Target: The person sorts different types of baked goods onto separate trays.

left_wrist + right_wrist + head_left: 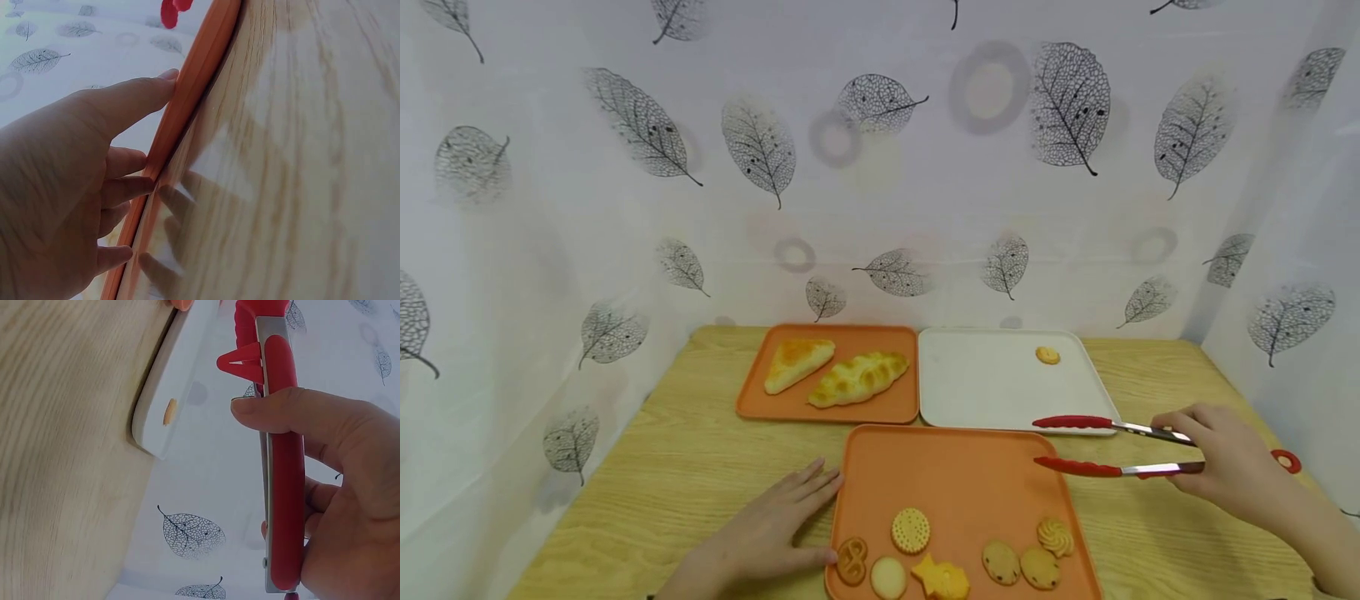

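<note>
My right hand [1232, 458] grips a pair of red-tipped tongs [284, 487], whose two arms are spread apart with nothing between the tips. The tips reach over the right far corner of a large orange tray [955, 475]. With fairly straight fingers, my left hand [767, 525] touches that tray's left edge; the left wrist view shows the fingertips against its rim [187, 94]. On the tray lie a pretzel [852, 560], a round dotted cracker [911, 531], a pale round cookie [888, 577], a fish-shaped cracker [942, 578], two oval cookies [1002, 562] and a swirl cookie [1055, 537].
Behind stands a white tray [1000, 383] with one small cookie [1048, 356] at its right. Next to it, a smaller orange tray [752, 400] holds a triangular pastry [799, 363] and a braided bread [859, 379]. A leaf-patterned curtain [880, 192] encloses the wooden table [685, 442].
</note>
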`<action>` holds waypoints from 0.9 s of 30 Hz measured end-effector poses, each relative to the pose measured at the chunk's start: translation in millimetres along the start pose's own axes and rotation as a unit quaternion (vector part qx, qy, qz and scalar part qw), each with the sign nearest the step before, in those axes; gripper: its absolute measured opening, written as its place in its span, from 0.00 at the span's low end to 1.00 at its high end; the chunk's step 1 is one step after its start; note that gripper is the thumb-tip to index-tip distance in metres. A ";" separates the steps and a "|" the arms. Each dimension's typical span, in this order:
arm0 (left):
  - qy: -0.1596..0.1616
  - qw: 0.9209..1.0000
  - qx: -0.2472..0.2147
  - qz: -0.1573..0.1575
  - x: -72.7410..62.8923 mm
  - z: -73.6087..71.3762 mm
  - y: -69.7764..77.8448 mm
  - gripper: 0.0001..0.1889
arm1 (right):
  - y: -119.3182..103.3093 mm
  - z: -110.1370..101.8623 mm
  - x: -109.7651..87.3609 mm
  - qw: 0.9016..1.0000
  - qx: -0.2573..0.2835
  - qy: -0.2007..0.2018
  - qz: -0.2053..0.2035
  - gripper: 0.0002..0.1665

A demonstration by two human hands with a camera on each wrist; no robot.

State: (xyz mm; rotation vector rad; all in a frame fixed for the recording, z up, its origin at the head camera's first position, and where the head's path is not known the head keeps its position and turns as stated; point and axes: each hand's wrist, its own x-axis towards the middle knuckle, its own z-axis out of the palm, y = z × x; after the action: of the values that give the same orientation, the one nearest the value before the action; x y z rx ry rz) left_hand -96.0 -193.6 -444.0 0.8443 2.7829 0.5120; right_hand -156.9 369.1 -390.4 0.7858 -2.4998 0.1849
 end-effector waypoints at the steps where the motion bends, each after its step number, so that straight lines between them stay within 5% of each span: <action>1: 0.000 1.000 -0.001 0.000 0.0 0.0 0.1 0.45 | -2.4 -0.6 -3.2 1.000 0.000 -0.001 -0.002 0.44; 11: 0.009 1.000 0.003 0.008 0.0 2.9 -3.1 0.44 | -21.4 -6.9 -24.3 1.000 0.000 -0.020 -0.010 0.45; 21: 0.014 1.000 0.011 0.011 -0.5 3.4 -3.1 0.45 | -28.4 -13.7 -40.7 0.996 0.021 -0.087 -0.003 0.45; 27: 0.018 1.000 0.016 0.013 -0.2 3.4 -2.1 0.45 | -30.5 -15.6 -41.8 0.992 -0.012 -0.126 0.008 0.45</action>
State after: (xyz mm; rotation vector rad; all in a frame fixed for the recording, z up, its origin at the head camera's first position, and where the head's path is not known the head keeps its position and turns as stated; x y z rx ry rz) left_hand -95.9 -194.4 -447.9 0.8865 2.8237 0.4917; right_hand -103.6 369.0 -398.9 0.8233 -2.7399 0.0638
